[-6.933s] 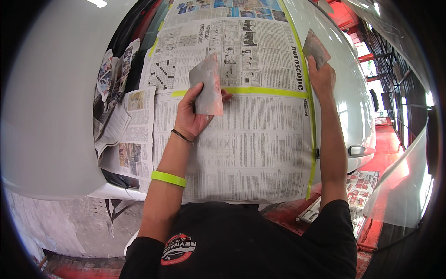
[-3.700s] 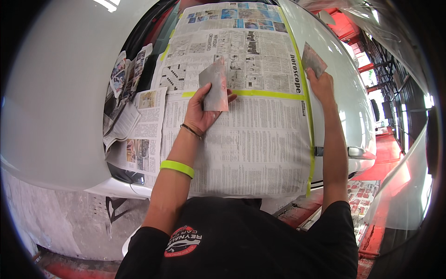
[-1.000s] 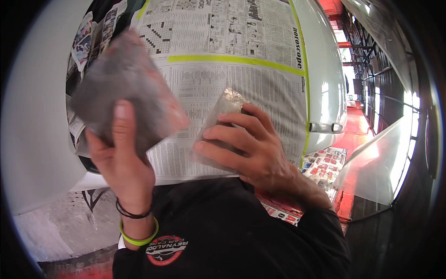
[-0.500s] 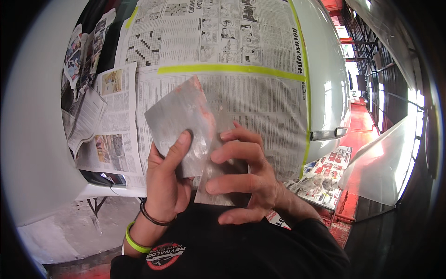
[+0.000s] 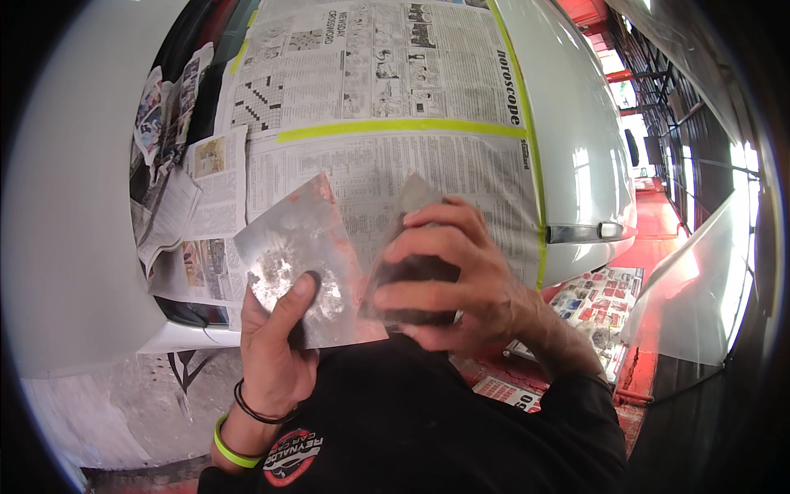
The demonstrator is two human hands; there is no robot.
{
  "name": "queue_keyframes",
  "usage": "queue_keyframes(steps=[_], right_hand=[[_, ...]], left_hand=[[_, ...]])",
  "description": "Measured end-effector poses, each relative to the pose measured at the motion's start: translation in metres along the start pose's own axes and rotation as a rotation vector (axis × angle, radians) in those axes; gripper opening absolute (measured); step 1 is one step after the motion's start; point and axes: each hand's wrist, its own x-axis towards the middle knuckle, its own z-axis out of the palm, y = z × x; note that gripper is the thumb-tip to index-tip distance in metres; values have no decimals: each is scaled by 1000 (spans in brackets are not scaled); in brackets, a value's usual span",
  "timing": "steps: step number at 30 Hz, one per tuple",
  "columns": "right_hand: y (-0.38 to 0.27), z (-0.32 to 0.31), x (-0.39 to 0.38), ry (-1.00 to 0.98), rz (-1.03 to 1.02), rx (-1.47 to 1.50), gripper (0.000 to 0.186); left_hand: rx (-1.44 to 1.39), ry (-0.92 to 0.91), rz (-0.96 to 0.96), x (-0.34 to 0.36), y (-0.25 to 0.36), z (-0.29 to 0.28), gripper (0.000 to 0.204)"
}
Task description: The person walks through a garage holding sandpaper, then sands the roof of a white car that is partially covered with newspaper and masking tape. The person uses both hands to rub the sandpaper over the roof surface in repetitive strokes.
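My left hand [image 5: 276,350] is closed on a flat, squarish metal spreader [image 5: 288,226], its thumb pressed on the face. Pinkish residue runs along that spreader's right edge, and light glints off worn patches near the thumb. In my right hand [image 5: 473,280] is a second grey metal spreader [image 5: 418,193], tilted, with the fingers curled over it and hiding much of its face. The two spreaders are side by side, close at their lower edges; I cannot tell whether they touch. Both are held in front of a newspaper-covered vehicle panel.
Newspaper sheets [image 5: 395,165] cover the white vehicle body [image 5: 576,123], held by yellow-green tape [image 5: 403,126]. A door handle [image 5: 584,233] sits to the right. Crumpled newspaper [image 5: 169,123] hangs at left. Clear plastic sheeting [image 5: 691,280] drapes over the red floor [image 5: 654,218].
The spreaders have moved apart. The left one has shifted down and left, its face turned more toward me; the right one has tilted up, and the right fingers have closed further round it.
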Motion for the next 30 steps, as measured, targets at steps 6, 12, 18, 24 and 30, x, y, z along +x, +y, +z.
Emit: queue_keyframes(steps=[6,12,18,24,30], right_hand=[[6,-23,7,70,-16,-264,51],[-11,-9,3,13,37,-266,48],[-22,2,-19,-79,82,-140,45],[-13,-14,-36,5,93,-58,46],[11,-27,-34,265,33,258,51]], left_hand=[[205,-29,189,-3,-2,-14,35],[668,-146,356,-14,-15,-3,27],[714,-109,496,-2,-20,2,27],[267,-29,477,24,1,25,29],[-91,-215,-182,43,-40,69,38]])
